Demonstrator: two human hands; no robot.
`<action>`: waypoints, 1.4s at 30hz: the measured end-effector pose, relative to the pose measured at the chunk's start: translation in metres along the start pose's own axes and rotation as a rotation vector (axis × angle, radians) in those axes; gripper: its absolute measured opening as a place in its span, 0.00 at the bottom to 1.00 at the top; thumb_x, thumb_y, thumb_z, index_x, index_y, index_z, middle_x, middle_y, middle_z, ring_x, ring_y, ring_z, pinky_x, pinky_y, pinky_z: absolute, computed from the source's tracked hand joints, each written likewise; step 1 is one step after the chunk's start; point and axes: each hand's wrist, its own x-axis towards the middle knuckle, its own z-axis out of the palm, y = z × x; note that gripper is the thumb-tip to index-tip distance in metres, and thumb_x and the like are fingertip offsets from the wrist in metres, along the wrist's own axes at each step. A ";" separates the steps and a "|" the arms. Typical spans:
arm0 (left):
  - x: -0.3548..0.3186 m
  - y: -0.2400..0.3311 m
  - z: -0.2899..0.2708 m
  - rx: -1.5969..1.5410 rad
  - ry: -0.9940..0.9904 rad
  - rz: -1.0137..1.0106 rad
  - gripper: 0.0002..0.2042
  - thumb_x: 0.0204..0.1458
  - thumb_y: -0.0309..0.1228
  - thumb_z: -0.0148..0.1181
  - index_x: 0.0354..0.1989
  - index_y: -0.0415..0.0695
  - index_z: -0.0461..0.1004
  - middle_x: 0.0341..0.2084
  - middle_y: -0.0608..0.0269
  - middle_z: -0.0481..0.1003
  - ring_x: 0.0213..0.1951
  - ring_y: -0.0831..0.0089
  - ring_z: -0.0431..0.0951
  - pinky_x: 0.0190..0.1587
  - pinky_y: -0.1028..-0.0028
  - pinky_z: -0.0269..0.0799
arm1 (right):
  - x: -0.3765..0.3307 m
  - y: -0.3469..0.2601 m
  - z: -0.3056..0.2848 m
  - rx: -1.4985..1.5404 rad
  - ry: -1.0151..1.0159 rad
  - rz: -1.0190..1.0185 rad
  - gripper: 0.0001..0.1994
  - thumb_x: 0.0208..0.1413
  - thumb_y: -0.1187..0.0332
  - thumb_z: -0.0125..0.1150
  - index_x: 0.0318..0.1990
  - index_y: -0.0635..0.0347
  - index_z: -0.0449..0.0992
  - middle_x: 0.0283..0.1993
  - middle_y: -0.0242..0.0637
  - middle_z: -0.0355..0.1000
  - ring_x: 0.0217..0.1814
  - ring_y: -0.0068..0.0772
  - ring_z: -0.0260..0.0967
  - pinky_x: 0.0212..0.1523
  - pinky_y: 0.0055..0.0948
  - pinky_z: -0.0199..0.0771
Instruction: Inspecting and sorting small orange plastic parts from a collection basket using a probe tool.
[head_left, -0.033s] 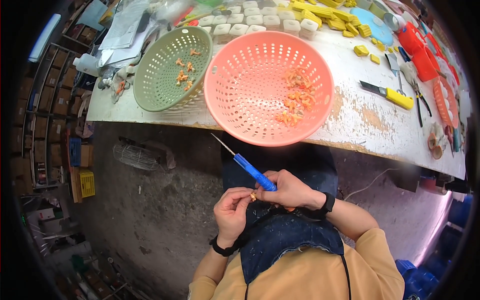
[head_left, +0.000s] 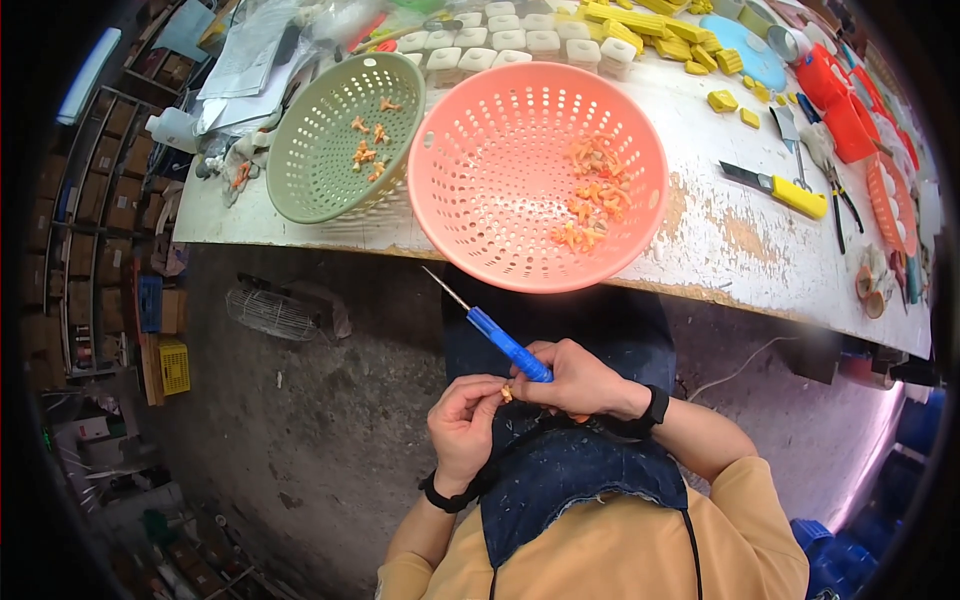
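Over my lap, my left hand pinches a small orange-yellow moulded piece between thumb and fingertips. Close beside it, my right hand is closed round the end of a blue-handled tool, whose thin metal tip points up and left towards the table edge. The tool's exact kind is unclear. Ahead of my hands, a pink colander holds a heap of similar orange pieces on its right side. To its left a tilted green colander holds several more pieces.
Both colanders sit at the front edge of a worn white table. At right lie a yellow-handled utility knife, pliers and red containers. Yellow blocks and white-topped pieces fill the back. Shelves stand at left.
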 end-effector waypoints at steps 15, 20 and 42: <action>0.009 -0.008 -0.001 -0.179 -0.010 -0.131 0.03 0.57 0.16 0.58 0.39 0.33 0.75 0.38 0.54 0.78 0.37 0.70 0.81 0.43 0.72 0.81 | 0.002 0.004 -0.010 0.075 -0.020 0.042 0.10 0.49 0.70 0.63 0.36 0.68 0.76 0.29 0.31 0.70 0.21 0.17 0.66 0.11 0.20 0.62; 0.023 0.031 -0.016 -0.172 0.061 -0.033 0.03 0.58 0.18 0.57 0.39 0.34 0.74 0.38 0.53 0.76 0.35 0.68 0.81 0.38 0.70 0.82 | -0.007 -0.002 -0.019 -0.126 0.039 0.045 0.11 0.54 0.63 0.64 0.29 0.63 0.75 0.17 0.32 0.67 0.11 0.22 0.62 0.10 0.26 0.61; 0.196 0.175 0.052 0.997 -0.803 0.311 0.22 0.51 0.26 0.63 0.56 0.38 0.72 0.44 0.46 0.78 0.46 0.53 0.78 0.49 0.62 0.73 | -0.033 0.049 -0.026 -0.267 0.047 0.036 0.18 0.54 0.53 0.66 0.29 0.60 0.74 0.17 0.35 0.68 0.12 0.29 0.66 0.11 0.30 0.67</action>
